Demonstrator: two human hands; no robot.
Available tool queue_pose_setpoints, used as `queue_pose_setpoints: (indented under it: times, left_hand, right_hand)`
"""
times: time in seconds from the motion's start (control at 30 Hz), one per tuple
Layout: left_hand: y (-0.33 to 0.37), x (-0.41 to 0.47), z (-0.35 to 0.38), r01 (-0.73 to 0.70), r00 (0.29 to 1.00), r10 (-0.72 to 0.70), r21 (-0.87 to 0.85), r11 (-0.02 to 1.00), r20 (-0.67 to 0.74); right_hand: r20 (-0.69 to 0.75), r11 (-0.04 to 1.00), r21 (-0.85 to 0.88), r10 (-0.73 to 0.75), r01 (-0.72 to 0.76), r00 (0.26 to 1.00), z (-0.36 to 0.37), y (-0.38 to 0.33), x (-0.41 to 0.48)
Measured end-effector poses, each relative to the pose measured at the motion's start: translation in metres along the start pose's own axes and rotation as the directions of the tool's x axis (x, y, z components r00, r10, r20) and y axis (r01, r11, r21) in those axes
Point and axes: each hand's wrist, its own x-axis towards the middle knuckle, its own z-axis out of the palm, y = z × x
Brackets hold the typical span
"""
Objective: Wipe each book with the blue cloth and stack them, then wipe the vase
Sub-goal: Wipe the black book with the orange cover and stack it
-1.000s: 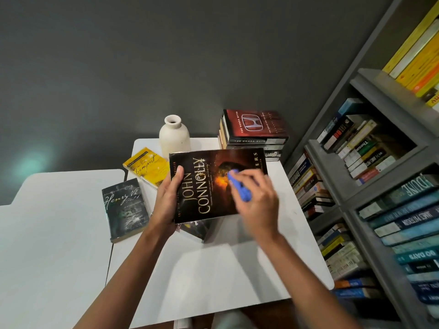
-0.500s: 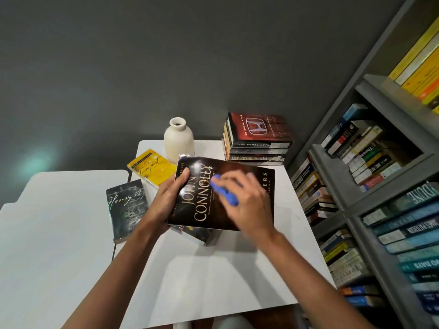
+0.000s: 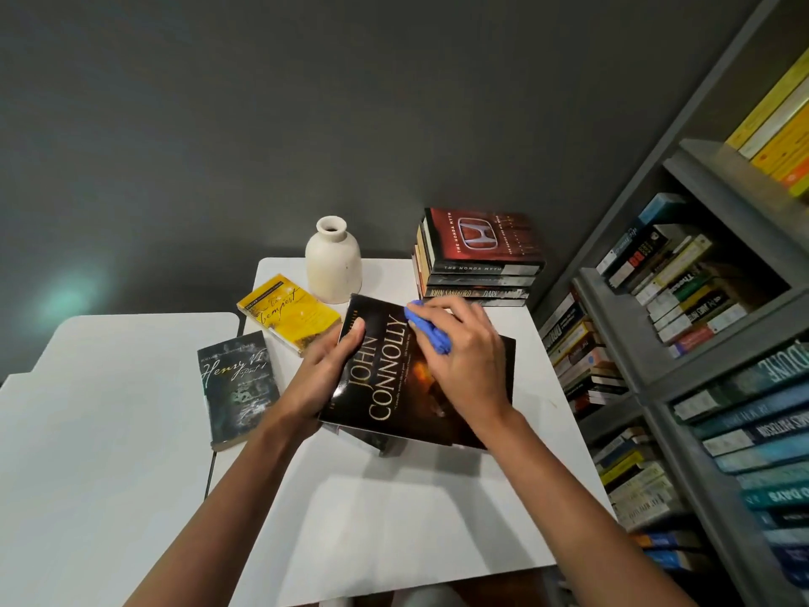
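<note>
At the middle of the white surface (image 3: 394,519), the fingers (image 3: 446,305) of the right hand (image 3: 468,361) are curling round one bunched blue cloth (image 3: 427,329) and pressing it onto the cover of one dark book lettered JOHN CONNOLLY (image 3: 385,387), near that cover's far edge. The left hand (image 3: 324,374) is gripping the same book at its left edge, with the thumb lying on the cover and the other fingers hidden beneath it. One further book (image 3: 363,436) is showing from under the held book's near edge. Two loose books are lying flat to the left: one yellow book (image 3: 289,313) just beside the left hand, and one dark green book (image 3: 236,387) sitting across the gap onto a second white surface (image 3: 87,431). One cream vase (image 3: 333,260) is standing upright at the far edge, just behind the held book. One stack of books (image 3: 477,260) is sitting at the far right corner, with a red cover on top and at least three spines showing. One grey bookshelf (image 3: 621,326), packed with books, is standing along the right side.
</note>
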Motion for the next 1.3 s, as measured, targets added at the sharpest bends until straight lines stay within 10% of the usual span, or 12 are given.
queue_pose_setpoints:
  times: [0.2, 0.4, 0.6, 0.8, 1.3]
  left_hand:
    - [0.001, 0.003, 0.000, -0.031, 1.000, 0.031, 0.039, 0.999, -0.002]
    - [-0.002, 0.001, 0.005, 0.013, 1.000, -0.013, 0.021, 1.000, 0.004]
    - [-0.002, 0.001, 0.005, -0.094, 0.995, 0.096, 0.037, 0.995, -0.036]
    - [-0.008, 0.000, 0.008, -0.058, 0.998, 0.058, 0.006, 0.998, 0.000]
    - [-0.004, -0.002, 0.015, -0.061, 0.997, 0.060, -0.016, 0.998, -0.042]
  right_hand:
    - [0.140, 0.973, 0.099, -0.222, 0.210, 0.965, 0.006, -0.036, -0.041]
    - [-0.025, 0.998, -0.021, 0.052, -0.053, 0.998, 0.004, -0.001, -0.002]
    - [0.130, 0.982, 0.060, -0.185, 0.179, 0.974, 0.011, -0.040, -0.042]
    - [-0.014, 0.992, -0.088, 0.094, -0.094, 0.996, 0.008, -0.007, -0.007]
    - [0.077, 0.998, 0.014, -0.058, 0.057, 0.995, 0.009, -0.038, -0.010]
